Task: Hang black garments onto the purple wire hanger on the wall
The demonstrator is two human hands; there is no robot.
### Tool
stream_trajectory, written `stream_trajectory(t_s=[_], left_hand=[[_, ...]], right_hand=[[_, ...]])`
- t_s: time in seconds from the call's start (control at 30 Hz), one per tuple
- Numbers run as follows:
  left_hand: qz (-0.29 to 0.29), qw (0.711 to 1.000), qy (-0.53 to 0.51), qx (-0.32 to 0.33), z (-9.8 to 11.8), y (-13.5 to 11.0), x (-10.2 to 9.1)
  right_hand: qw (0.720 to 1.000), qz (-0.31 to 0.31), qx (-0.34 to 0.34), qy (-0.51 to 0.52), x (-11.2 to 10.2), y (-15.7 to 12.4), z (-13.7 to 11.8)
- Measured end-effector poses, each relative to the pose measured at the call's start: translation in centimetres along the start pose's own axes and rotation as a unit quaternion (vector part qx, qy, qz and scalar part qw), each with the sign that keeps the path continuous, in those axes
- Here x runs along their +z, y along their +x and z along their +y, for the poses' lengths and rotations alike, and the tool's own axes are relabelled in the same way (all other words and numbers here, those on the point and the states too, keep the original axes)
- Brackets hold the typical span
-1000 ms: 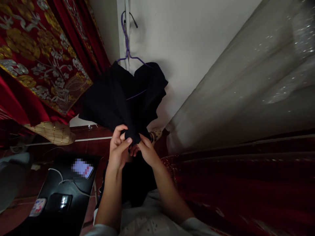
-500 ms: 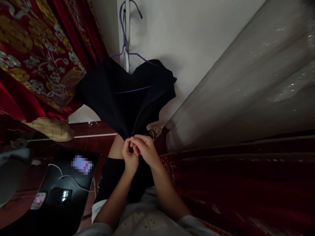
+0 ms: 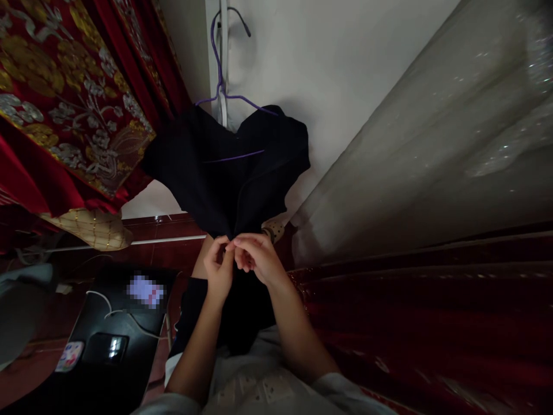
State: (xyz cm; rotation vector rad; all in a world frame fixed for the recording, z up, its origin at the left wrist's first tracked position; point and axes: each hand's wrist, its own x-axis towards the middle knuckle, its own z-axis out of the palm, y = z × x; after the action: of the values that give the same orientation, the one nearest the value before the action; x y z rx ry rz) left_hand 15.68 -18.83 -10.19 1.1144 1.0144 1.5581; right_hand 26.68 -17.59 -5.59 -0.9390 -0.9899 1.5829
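Note:
A dark, nearly black garment (image 3: pixel 268 167) with an open V-shaped front hangs from a purple wire hanger (image 3: pixel 246 100). My left hand (image 3: pixel 218 260) pinches the garment's front edge where its two sides meet. Close against it, my right hand (image 3: pixel 258 256) pinches the same spot, with thumb and forefinger together and the other fingers curled. The fingertips of both hands touch or nearly touch. Whether a button or other fastener lies between them is too dark and small to make out.
Red embroidered cloth (image 3: pixel 86 104) hangs on the left above a gold-netted pale object (image 3: pixel 90 227). Below it, a black bench (image 3: pixel 125 380) bears phones and a white cable (image 3: pixel 142 331). Sheer pale fabric (image 3: pixel 389 161) and dark red cloth (image 3: pixel 432 334) fill the right side.
My left hand has shifted slightly left and its fingers have opened into a rounder pinch. My right hand stays at the garment's edge. The garment's front has spread a little.

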Motion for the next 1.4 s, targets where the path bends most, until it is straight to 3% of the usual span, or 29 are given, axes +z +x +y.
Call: stream_trajectory(t_s=[0.17,0.33,0.4,0.57,0.67,0.73,0.8,0.83,0.93,0.97,1.03,1.1,1.2,1.3,1.4], left_hand=[[0.016,0.995,0.085,0.051,0.6,-0.1,-0.3],[-0.045,0.972,0.205,0.106,0.3,0.1,-0.7],[-0.075,0.959,0.248,0.115,0.2,0.3,-1.0],[-0.107,0.944,0.282,0.132,-0.7,0.8,-1.1],[-0.164,0.915,0.337,0.148,-0.7,1.7,-0.9],[-0.23,0.89,0.368,0.137,0.6,3.1,-0.9],[-0.269,0.882,0.362,0.136,3.5,5.0,-0.7],[-0.265,0.889,0.341,0.151,5.5,6.2,-0.5],[-0.127,0.91,0.279,0.28,12.2,10.1,0.6],[-0.103,0.897,0.278,0.327,14.2,11.4,1.1],[-0.133,0.86,0.311,0.383,16.8,13.8,2.2],[-0.167,0.843,0.349,0.373,17.8,15.6,3.2],[-0.167,0.848,0.377,0.334,17.8,16.4,4.5],[-0.113,0.857,0.351,0.359,18.4,16.1,4.5],[-0.019,0.911,0.233,0.339,18.9,16.2,2.6]], right_hand=[[1.0,0.006,0.0,0.013,0.4,-0.6,0.6],[0.997,0.063,-0.018,0.028,-0.4,1.3,-0.8],[0.996,0.068,-0.058,0.027,-0.5,3.9,-3.6],[0.974,0.107,-0.198,0.002,1.4,11.0,-14.0],[0.966,0.101,-0.235,-0.032,3.1,12.4,-17.1],[0.965,0.067,-0.245,-0.067,3.7,12.0,-16.9],[0.965,0.03,-0.244,-0.097,3.7,11.3,-15.7],[0.965,0.017,-0.237,-0.109,3.6,10.9,-15.1],[0.965,0.007,-0.226,-0.132,3.0,10.0,-14.2],[0.963,0.01,-0.231,-0.138,2.8,9.7,-14.3],[0.956,0.01,-0.253,-0.15,2.5,9.3,-14.7],[0.947,0.008,-0.278,-0.16,2.2,9.1,-14.9],[0.94,0.033,-0.299,-0.162,1.7,9.9,-13.7],[0.942,0.081,-0.276,-0.173,1.0,11.3,-10.8],[0.951,0.088,-0.24,-0.174,0.1,11.6,-8.0]])
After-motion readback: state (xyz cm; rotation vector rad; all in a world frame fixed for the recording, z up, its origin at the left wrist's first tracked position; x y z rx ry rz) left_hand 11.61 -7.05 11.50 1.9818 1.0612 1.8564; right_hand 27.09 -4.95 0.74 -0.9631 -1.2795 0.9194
